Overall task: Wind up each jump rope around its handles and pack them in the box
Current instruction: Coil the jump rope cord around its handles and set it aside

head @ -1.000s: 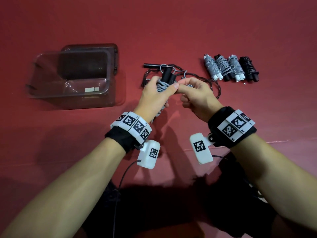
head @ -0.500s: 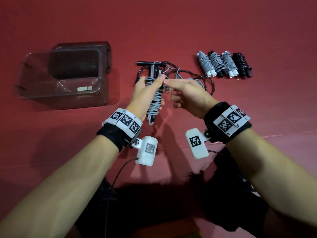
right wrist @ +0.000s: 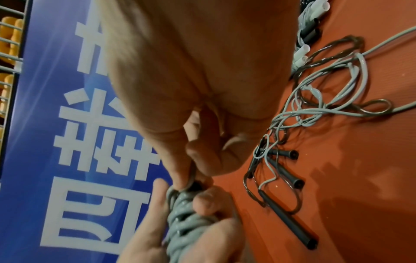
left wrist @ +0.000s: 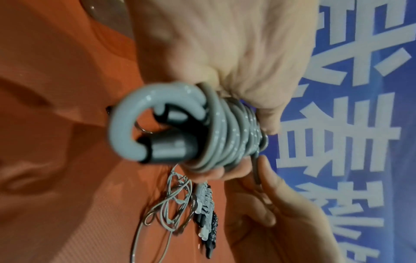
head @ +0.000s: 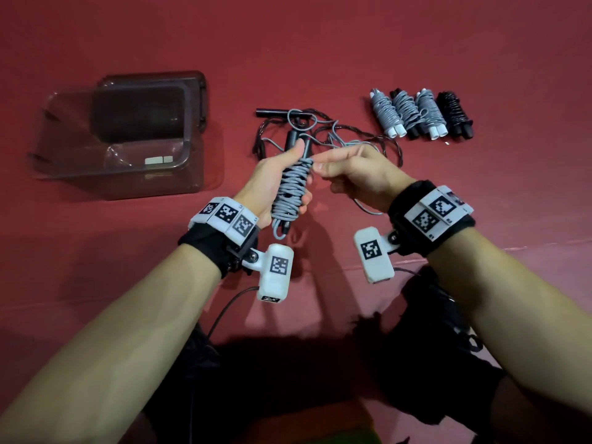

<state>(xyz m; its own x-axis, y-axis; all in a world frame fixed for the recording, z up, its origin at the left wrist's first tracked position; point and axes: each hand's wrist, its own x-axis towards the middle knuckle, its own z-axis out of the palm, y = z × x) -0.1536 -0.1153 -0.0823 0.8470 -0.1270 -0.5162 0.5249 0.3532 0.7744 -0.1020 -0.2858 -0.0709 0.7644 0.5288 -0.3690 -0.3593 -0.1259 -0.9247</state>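
My left hand (head: 275,184) grips a pair of black handles wound with grey cord, the grey jump rope bundle (head: 291,190), held upright above the red mat. The same bundle (left wrist: 216,131) fills the left wrist view, a cord loop at its near end. My right hand (head: 349,169) pinches the loose grey cord against the top of the bundle; its fingertips (right wrist: 186,178) press the cord there. Behind the hands lies a tangle of unwound ropes (head: 323,129) with black handles (right wrist: 288,224). The clear plastic box (head: 118,139) stands open at the left, with only a small white label visible inside.
Several wound jump ropes (head: 419,113), grey and black, lie in a row at the far right of the mat. A loose black handle (head: 272,112) lies behind the tangle. A blue banner (right wrist: 74,124) with white characters stands beyond the mat. A mat seam runs under my forearms.
The bundle has swung more upright in my left hand and shows more grey windings. My right hand stays at its top, still pinching the cord.
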